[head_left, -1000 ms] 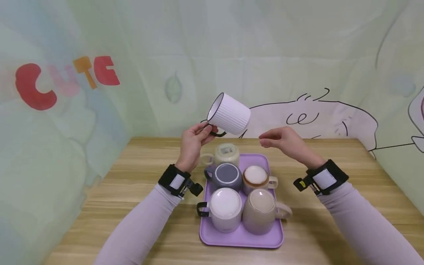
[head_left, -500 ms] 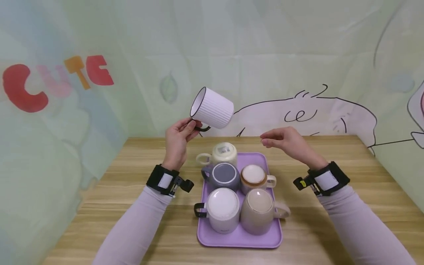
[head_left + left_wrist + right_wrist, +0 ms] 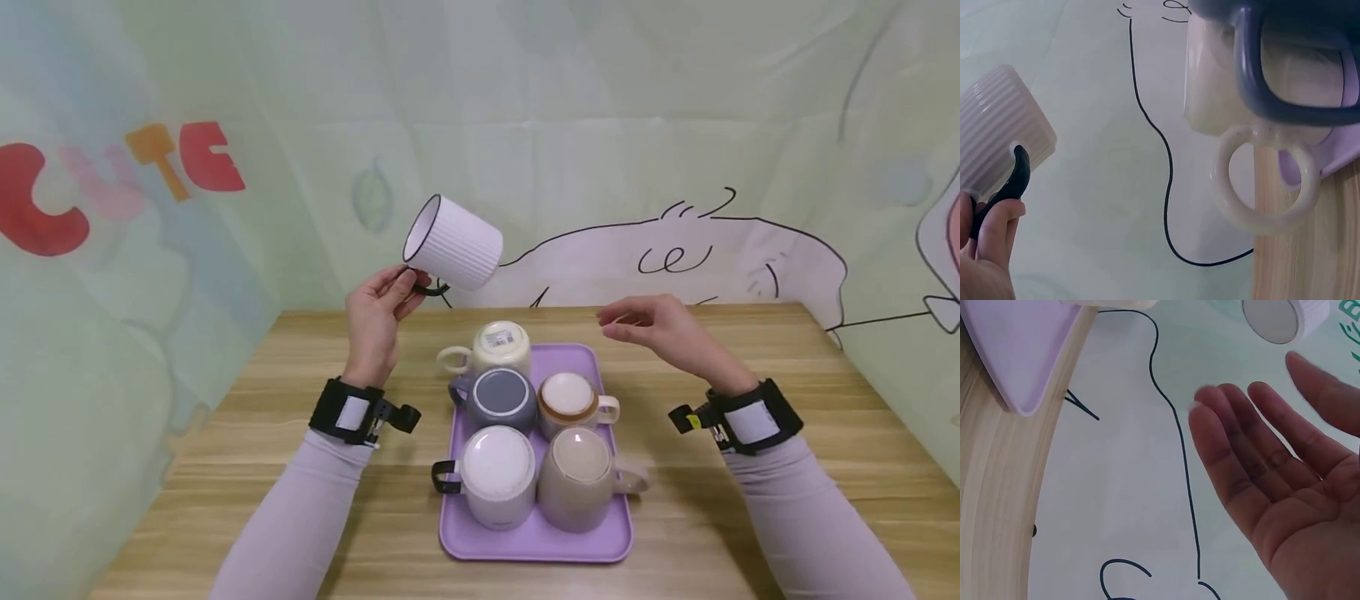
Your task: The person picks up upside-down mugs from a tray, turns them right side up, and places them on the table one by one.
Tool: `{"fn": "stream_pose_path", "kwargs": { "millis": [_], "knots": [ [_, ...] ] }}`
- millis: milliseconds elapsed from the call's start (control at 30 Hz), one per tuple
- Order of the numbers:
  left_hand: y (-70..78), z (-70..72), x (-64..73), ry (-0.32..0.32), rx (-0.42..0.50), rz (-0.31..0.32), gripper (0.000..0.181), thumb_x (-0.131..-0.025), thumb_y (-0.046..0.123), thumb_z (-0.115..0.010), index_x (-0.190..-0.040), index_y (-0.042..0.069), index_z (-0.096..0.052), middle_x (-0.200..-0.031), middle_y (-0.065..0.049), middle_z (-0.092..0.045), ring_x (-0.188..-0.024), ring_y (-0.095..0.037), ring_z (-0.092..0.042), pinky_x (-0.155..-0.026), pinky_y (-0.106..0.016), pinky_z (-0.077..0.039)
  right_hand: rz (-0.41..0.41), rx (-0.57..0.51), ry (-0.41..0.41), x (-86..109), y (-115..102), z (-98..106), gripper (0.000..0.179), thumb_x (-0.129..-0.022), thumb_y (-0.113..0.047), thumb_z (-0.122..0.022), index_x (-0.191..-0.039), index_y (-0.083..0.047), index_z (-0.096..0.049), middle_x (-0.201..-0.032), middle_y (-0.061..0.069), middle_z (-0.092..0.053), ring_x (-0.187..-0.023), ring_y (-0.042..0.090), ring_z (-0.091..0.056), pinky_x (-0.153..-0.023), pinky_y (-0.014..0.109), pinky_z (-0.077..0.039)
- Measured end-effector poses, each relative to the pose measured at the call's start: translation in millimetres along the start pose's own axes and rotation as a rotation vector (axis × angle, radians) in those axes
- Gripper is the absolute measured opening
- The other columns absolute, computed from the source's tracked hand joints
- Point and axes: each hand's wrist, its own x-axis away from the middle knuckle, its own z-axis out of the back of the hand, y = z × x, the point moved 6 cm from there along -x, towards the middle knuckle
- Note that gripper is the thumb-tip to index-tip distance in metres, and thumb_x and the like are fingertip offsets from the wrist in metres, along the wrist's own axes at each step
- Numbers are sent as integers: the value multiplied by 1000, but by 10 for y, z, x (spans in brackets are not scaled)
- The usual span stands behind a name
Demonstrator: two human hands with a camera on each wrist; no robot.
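Note:
My left hand (image 3: pixel 375 321) pinches the black handle (image 3: pixel 1015 181) of a white ribbed mug (image 3: pixel 459 243), held in the air over the table's far left part. The mug is tilted, its black-rimmed mouth facing up and left. To the right, my right hand (image 3: pixel 656 329) hovers beyond the tray's far right corner with nothing in it; the right wrist view shows its fingers (image 3: pixel 1241 450) relaxed and the palm bare. Between the hands, a purple tray (image 3: pixel 536 546) bears several upside-down mugs, with a cream mug (image 3: pixel 501 343) at its far left end.
On the tray stand a dark grey mug (image 3: pixel 501 398), a small brown-banded mug (image 3: pixel 567 396), a white mug with a black handle (image 3: pixel 498 467) and a beige mug (image 3: pixel 577 475). Handles stick out past both long sides. A printed cloth (image 3: pixel 600 150) hangs behind the wooden table (image 3: pixel 247 475).
My left hand has carried the white ribbed mug leftward, away from above the tray. The right hand has shifted slightly, its fingers a little more spread. The view has turned slightly right.

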Motion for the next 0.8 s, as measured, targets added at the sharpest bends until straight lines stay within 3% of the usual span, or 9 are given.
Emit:
{"fn": "stream_pose_path", "kwargs": {
  "millis": [167,367,533,800],
  "knots": [
    [42,55,-33,35,-8,-12,23,-84,9,-71,-102,-7,-67,-88,-10,-74,-85,-21,-70,-72,-25,-59,-6,51,-77,19,-28,-44,22,-91,-18,-67,-110,-6,-68,-99,12,-71,-84,23,-67,-75,40,-58],
    [55,191,-38,79,-21,-19,28,-84,12,-72,-103,-8,-67,-90,-12,-73,-86,-21,-69,-72,-25,-59,25,115,-183,54,-82,-152,16,-89,-12,-68,-103,-4,-68,-94,9,-70,-82,19,-65,-71,36,-58],
    [59,291,-35,115,-17,-29,29,-83,12,-73,-103,-8,-67,-89,-12,-73,-85,-21,-70,-72,-25,-58,18,195,-270,119,-100,-214,17,-87,-17,-70,-101,-7,-68,-94,5,-69,-86,20,-65,-72,36,-56],
    [89,303,-66,130,0,-63,28,-83,10,-73,-101,-10,-67,-86,-13,-73,-82,-21,-70,-70,-25,-59,2,264,-430,194,-73,-374,18,-84,-16,-73,-98,-7,-68,-92,2,-68,-86,17,-63,-74,33,-55]
  ]
}}
